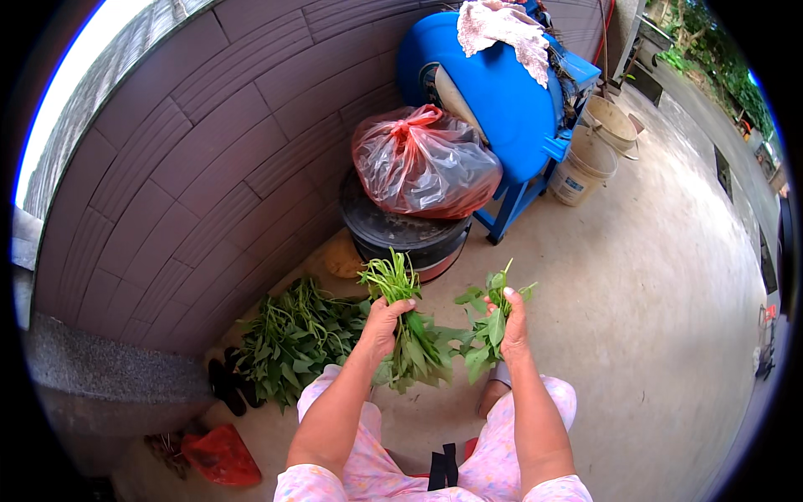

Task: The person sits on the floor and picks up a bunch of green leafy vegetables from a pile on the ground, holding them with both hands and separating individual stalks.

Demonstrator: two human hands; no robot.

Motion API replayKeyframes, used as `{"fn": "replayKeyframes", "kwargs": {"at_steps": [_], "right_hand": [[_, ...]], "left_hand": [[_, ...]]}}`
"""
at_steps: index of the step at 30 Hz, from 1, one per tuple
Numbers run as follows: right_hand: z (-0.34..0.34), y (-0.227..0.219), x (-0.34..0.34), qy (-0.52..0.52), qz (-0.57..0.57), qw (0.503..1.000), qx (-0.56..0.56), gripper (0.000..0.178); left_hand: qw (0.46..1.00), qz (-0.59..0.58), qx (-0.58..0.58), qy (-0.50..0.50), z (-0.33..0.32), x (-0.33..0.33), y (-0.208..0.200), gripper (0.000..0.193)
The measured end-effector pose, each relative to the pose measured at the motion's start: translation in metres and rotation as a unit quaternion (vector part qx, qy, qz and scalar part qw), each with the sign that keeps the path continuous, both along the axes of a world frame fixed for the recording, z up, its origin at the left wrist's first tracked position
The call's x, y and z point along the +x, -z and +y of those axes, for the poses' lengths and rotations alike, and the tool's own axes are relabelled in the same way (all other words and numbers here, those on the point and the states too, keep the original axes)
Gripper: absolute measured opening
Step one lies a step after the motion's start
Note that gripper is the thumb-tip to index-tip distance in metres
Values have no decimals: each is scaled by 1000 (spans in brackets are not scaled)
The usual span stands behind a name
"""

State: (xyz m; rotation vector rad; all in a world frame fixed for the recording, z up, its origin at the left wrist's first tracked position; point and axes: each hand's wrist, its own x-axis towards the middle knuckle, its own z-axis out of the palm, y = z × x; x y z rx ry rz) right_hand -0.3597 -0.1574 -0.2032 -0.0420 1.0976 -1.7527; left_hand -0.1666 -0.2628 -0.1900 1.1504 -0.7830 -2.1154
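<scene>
I see my left hand (383,322) with its fingers wrapped around a big bunch of green stems (410,335). Just right of that bunch, my right hand (512,322) grips a small leafy sprig (489,330). Left of the bunch, a pile of greens (288,339) lies on the floor. Beyond it sits a red plastic bag (422,163).

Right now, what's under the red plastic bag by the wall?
The red plastic bag sits on a round black tub with a dark lid. Behind it stands a blue machine with a cloth on top. The tub's contents are hidden, and the bag's too.
</scene>
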Motion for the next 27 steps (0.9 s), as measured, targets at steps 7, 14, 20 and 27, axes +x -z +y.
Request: {"fn": "replayKeyframes", "kwargs": {"at_steps": [7,14,20,27], "right_hand": [[-5,14,9,-50,196,976,80,10],[-8,15,14,-50,301,951,41,12],[-8,11,18,-60,254,965,38,13],[-9,6,25,-93,211,973,23,9]], "left_hand": [[999,23,-4,36,2,-4,5,14],[997,38,25,54,6,-6,-1,15],[998,9,11,64,10,-11,-1,17],[995,14,35,94,15,-16,-6,21]]}}
